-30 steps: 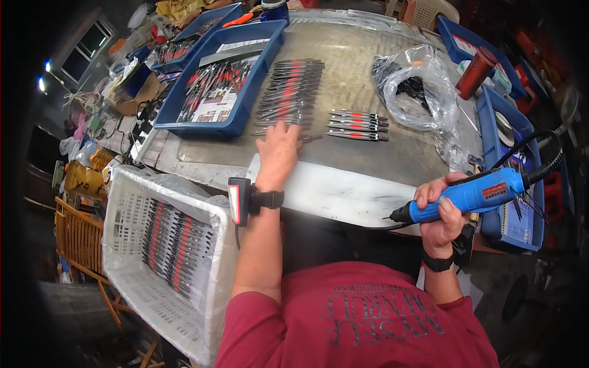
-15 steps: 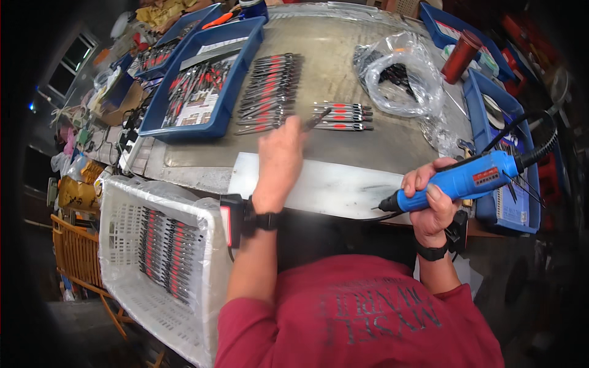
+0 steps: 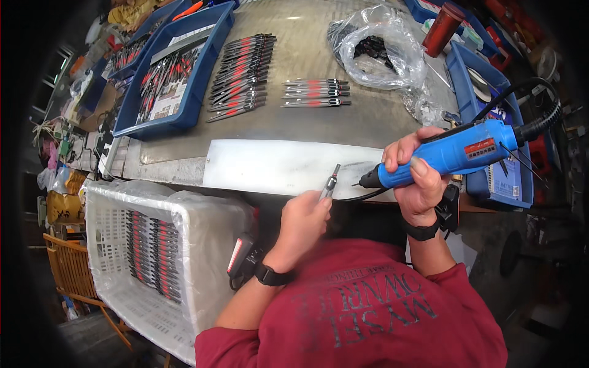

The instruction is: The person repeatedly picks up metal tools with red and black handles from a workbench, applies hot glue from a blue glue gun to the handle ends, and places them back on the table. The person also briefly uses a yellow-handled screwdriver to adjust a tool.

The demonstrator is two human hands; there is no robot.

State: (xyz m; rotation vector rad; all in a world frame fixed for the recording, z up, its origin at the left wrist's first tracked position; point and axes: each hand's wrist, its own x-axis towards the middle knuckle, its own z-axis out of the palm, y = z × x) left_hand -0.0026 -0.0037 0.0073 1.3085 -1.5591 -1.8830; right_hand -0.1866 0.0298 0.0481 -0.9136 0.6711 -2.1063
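Note:
My left hand (image 3: 302, 224) is closed around a slim grey pen-shaped tool (image 3: 332, 182), with its dark end pointing up and away from me. In my right hand (image 3: 422, 184) is a blue electric screwdriver (image 3: 457, 152), gripped near the front. Its black nose and thin bit point left, a short way from the tool's upper part and apart from it. Behind the white board (image 3: 276, 164) lie a short stack of similar grey-and-red tools (image 3: 316, 94) and a longer row (image 3: 242, 70) to its left.
A lined white basket (image 3: 184, 214) with rows of tools stands at the lower left. A blue tray (image 3: 190, 116) of loose tools sits back left. A clear bag (image 3: 386, 76) of black parts, a red cylinder (image 3: 443, 29) and another blue tray (image 3: 491, 199) are on the right.
My left hand has come back toward me from the rows, bringing the pen-shaped tool beside the screwdriver's bit. The view has shifted; my right hand still holds the screwdriver.

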